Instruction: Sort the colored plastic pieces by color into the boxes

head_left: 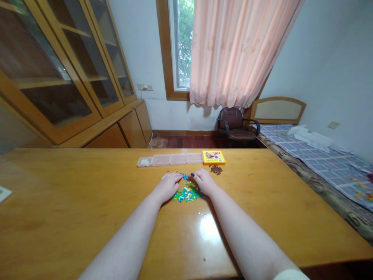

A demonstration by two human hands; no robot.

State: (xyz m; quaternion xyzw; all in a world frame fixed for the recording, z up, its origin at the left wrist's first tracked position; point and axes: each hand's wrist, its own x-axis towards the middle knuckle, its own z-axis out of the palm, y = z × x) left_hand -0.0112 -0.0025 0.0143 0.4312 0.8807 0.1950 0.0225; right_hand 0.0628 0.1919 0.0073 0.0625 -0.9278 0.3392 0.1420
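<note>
A pile of tiny building bricks [188, 193], mostly green with blue, white and yellow ones, lies on the table between my hands. Just beyond it is a small cluster of blue bricks [185, 176]. My left hand [169, 184] rests palm down at the left of both, fingers stretched and fingertips beside the blue cluster. From the right, my right hand [205, 182] reaches over the pile's edge, one dark-nailed fingertip extended close to the blue bricks. Its other fingers are partly hidden, and no brick shows in its grasp.
Behind my hands, a row of clear plastic trays [169, 159] ends at a yellow box [214, 157]. Brown pieces [216, 170] lie in front of that box. Across the table [87, 186], a white object [4, 193] sits at the left edge. An office chair [237, 124] stands beyond.
</note>
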